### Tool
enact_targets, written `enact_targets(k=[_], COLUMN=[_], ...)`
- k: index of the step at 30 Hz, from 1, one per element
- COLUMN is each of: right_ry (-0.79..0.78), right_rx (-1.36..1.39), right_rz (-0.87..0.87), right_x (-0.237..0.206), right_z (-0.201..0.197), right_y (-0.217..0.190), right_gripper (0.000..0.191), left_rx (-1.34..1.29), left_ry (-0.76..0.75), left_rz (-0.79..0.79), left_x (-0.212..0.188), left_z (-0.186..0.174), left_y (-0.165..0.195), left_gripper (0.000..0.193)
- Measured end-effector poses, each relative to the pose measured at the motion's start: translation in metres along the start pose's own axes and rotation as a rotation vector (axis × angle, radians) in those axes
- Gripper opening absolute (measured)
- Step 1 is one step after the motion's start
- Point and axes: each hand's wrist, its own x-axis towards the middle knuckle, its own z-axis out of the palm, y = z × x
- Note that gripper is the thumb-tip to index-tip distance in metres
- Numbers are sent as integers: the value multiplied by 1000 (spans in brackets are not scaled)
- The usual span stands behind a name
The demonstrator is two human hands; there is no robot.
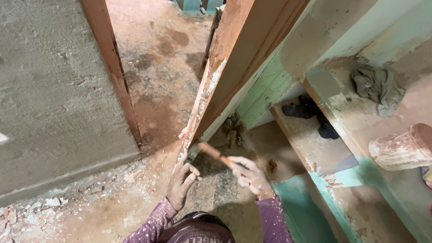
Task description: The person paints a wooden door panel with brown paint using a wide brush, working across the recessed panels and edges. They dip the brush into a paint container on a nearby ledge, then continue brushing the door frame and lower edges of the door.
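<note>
I look down from the head camera at the lower end of an orange door (234,67) standing ajar, its narrow edge turned toward me. I take this door as my landmark.

My right hand (252,176) is closed around the handle of a scraper (215,154), fingers wrapped, thumb on top. The scraper lies just below the door's bottom corner. Its long axis runs from my right hand up and to the left, and its working end points at the door edge and seems to touch it near the flaking white patch; the tip itself is too small for me to be sure.

My left hand (182,182) is under the same corner, fingers loosely spread and reaching upward, the fingertips touching or almost touching the door edge. It holds nothing. Of the two hands, the left is nearer to the door; the right stays back along the handle.

Left of the door is a grey plaster wall (54,99) with rubble (40,211) at its foot. Right of the door are green painted steps (342,148), with a grey rag (378,85) and a dark cloth (310,110) on them
</note>
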Motion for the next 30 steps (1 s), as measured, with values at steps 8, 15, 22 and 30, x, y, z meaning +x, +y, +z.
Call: enact_targets(k=[8, 15, 22, 30], right_ry=[119, 441, 396, 230], right_rx=[20, 81, 53, 43], right_rz=[-59, -242, -187, -39], right_x=[15, 21, 11, -29], right_z=[-24, -17, 30, 40], right_y=[-25, -31, 7, 9], right_gripper=[48, 44, 47, 44], left_rx=[75, -47, 75, 170], left_ry=[-5, -13, -7, 0], left_rz=[16, -63, 23, 0], left_x=[0, -1, -1, -1], left_z=[-2, -3, -3, -1], left_y=[4, 0, 3, 10], left_gripper=[28, 27, 29, 65])
